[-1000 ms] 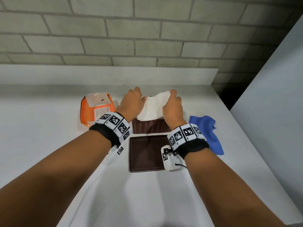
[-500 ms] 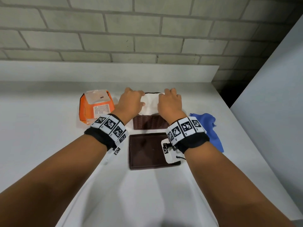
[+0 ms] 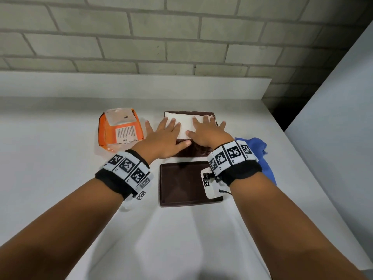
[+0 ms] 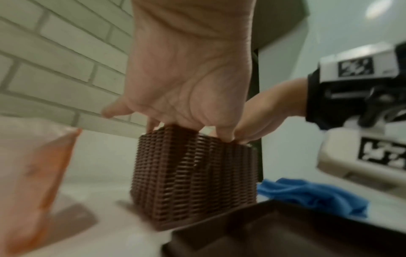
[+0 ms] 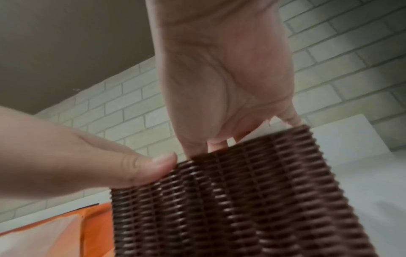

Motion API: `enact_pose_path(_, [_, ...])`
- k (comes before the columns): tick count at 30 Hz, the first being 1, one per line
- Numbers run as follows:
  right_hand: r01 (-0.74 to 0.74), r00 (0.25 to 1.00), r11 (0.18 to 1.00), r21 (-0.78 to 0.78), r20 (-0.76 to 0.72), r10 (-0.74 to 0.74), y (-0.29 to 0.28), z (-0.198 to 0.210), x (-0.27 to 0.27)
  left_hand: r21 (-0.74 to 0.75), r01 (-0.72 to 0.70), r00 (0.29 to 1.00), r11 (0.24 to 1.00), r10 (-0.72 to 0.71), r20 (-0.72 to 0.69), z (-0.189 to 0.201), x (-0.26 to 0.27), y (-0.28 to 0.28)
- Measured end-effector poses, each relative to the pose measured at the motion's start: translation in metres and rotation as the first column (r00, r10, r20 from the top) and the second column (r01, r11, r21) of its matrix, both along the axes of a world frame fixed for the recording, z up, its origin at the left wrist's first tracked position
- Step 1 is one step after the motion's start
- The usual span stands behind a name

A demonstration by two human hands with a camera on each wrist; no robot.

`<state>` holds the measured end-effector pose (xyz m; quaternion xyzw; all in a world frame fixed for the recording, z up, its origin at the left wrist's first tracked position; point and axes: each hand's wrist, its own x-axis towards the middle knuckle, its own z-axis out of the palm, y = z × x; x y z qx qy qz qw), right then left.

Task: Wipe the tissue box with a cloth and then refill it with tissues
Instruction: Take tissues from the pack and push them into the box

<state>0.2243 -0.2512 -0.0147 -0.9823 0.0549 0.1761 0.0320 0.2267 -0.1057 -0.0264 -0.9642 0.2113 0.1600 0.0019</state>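
Note:
A brown woven tissue box (image 3: 190,151) (image 4: 193,175) (image 5: 237,200) stands open at the back middle of the white counter. A white stack of tissues (image 3: 185,124) lies inside it. My left hand (image 3: 167,136) (image 4: 189,74) and my right hand (image 3: 207,131) (image 5: 224,83) both press flat on the tissues with straight, spread fingers. The box's brown lid (image 3: 181,182) (image 4: 285,231) lies flat on the counter just in front of the box. A blue cloth (image 3: 260,156) (image 4: 312,194) lies crumpled to the right of the box.
An orange tissue pack (image 3: 119,130) (image 4: 33,173) (image 5: 54,229) with a torn-open top lies left of the box. A raised white ledge (image 3: 131,85) and a brick wall (image 3: 161,37) run behind the counter. A pale panel (image 3: 333,118) stands on the right.
The tissues stood up out of the box between my hands. Both hands have pushed them down into the box and now lie flat on them with fingers spread.

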Motion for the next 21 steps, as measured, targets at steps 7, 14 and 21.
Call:
enact_pose_path(7, [0.028, 0.998, 1.000, -0.004, -0.060, -0.028, 0.002, 0.012, 0.006, -0.097, -0.014, 0.999, 0.995, 0.017, 0.028, 0.010, -0.007, 0.003])
enact_pose_path(14, [-0.039, 0.998, 0.998, 0.050, 0.058, 0.036, 0.028, 0.016, 0.007, -0.379, -0.338, 0.924, 0.862, 0.381, 0.043, 0.006, -0.067, 0.013])
enact_pose_path(21, [-0.053, 0.994, 0.994, 0.099, -0.092, 0.063, 0.046, 0.011, 0.020, -0.072, -0.368, 0.919, 0.927, 0.350, -0.184, -0.017, -0.069, 0.032])
